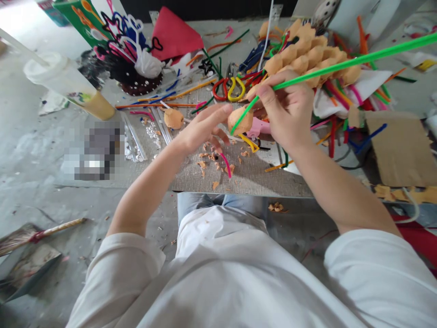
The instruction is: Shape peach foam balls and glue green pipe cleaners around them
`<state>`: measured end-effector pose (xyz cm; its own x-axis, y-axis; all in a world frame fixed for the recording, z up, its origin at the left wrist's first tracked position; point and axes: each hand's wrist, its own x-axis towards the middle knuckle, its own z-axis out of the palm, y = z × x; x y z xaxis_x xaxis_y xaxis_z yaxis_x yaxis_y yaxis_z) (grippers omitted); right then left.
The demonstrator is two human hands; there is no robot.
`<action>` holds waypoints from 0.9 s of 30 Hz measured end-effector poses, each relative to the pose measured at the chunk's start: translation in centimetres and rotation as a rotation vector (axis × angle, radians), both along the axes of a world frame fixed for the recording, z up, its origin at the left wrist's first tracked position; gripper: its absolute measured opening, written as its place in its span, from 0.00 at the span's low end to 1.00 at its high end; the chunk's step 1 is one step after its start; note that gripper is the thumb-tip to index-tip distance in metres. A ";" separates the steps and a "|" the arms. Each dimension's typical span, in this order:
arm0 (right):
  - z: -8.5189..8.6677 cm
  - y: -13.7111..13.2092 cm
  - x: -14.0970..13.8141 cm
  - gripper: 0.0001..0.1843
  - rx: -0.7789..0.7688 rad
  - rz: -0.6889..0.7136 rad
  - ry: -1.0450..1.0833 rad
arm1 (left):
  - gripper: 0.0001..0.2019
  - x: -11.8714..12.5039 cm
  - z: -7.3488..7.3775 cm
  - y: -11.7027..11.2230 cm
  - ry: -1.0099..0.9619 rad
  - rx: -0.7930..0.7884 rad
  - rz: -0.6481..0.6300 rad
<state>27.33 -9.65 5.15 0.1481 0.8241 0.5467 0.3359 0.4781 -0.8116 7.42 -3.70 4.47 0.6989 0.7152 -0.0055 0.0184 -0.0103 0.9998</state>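
Right grip (285, 114) shut narrow, fingertips pinching a long green stem (341, 62); left grip (201, 130) open, fingers extended, tips just beside an orange foam lump (241, 120) on the stem's lower end, above the tabletop (246, 177). Foam crumbs (211, 159) and a pink pipe cleaner (225, 165) lie nearer the body. Lump looks light, soft, crumbly: cradle it, don't squeeze. Stem looks thin, likely springy: hold close to the lump. Farther off, stacked foam pieces (307, 54).
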 end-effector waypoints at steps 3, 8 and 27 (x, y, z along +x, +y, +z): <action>0.0 -0.1 -0.2 0.23 -0.005 -0.017 0.001 | 0.31 0.0 0.3 -0.4 -0.024 -0.025 -0.099; 0.1 -0.2 -0.2 0.24 -0.006 0.002 -0.023 | 0.30 -0.1 -0.2 -0.2 -0.067 -0.017 -0.088; -0.2 -0.7 -0.5 0.22 0.149 -0.084 -0.270 | 0.37 -0.2 -0.7 0.0 -0.167 -0.014 -0.193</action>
